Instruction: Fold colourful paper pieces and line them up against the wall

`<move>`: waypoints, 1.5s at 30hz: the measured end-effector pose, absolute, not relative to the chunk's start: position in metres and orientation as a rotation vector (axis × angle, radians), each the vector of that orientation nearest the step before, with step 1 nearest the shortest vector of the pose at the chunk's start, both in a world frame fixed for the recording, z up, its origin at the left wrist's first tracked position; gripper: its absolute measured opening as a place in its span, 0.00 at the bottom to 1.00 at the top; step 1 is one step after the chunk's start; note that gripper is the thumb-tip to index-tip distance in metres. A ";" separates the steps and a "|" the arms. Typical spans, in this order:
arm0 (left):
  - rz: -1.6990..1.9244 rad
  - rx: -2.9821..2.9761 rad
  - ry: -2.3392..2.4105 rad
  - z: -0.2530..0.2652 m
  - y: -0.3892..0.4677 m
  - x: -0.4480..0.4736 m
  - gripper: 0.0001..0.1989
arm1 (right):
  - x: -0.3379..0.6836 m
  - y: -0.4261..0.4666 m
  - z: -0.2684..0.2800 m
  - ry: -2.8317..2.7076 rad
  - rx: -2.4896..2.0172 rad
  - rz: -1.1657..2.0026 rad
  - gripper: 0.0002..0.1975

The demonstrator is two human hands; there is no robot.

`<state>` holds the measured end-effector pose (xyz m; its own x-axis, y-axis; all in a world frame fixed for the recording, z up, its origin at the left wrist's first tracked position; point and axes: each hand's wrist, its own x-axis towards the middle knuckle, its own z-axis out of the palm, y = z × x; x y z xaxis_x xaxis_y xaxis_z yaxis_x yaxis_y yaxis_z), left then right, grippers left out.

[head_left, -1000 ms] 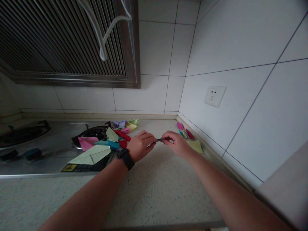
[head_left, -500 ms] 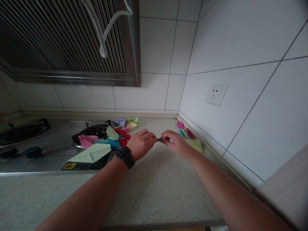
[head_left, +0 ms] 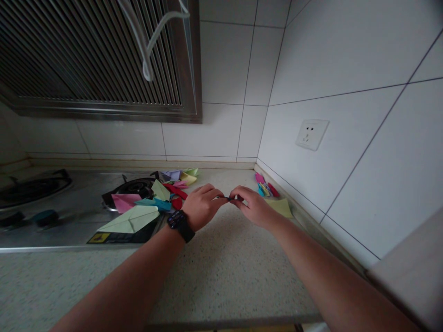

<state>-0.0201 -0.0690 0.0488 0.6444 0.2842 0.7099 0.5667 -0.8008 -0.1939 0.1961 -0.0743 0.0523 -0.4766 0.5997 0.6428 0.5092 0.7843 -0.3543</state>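
Note:
Above the speckled counter point(head_left: 221, 272), my left hand point(head_left: 201, 207) and my right hand point(head_left: 255, 206) meet with fingertips pinched on a small, thin, dark strip point(head_left: 229, 199). It looks dark blue or black, perhaps folded paper; most of it is hidden by the fingers. Left of my left hand lie folded paper pieces: a pale green paper plane point(head_left: 133, 218), a blue piece point(head_left: 161, 204), a pink piece point(head_left: 125, 201) and a red piece point(head_left: 176, 204). Beside my right wrist is a yellow-green sheet point(head_left: 282, 207), partly covered by the arm.
A gas stove point(head_left: 62, 235) with two burners is on the left, some papers resting on it. Small colourful folded pieces point(head_left: 266, 186) sit against the right wall. Overhead hangs a range hood point(head_left: 104, 113) with a white cable point(head_left: 147, 64). A socket point(head_left: 312, 134) is on the wall.
Both hands stay in nearly the same place, still pinching the dark strip. A little more of the strip shows by the left fingers. The view has shifted slightly.

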 end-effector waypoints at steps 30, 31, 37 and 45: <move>-0.976 -2.409 -0.696 0.051 -0.071 -0.017 0.11 | 0.197 -0.072 0.055 -2.116 -0.825 -0.012 0.03; -1.006 -2.423 -0.722 0.051 -0.070 -0.017 0.11 | 0.198 -0.071 0.054 -2.088 -0.830 0.001 0.04; -1.204 -2.436 -0.927 0.045 -0.063 -0.022 0.11 | 0.206 -0.065 0.053 -2.028 -0.824 0.060 0.02; -1.220 -2.479 -0.909 0.042 -0.056 -0.028 0.06 | 0.208 -0.064 0.051 -2.044 -0.787 0.069 0.03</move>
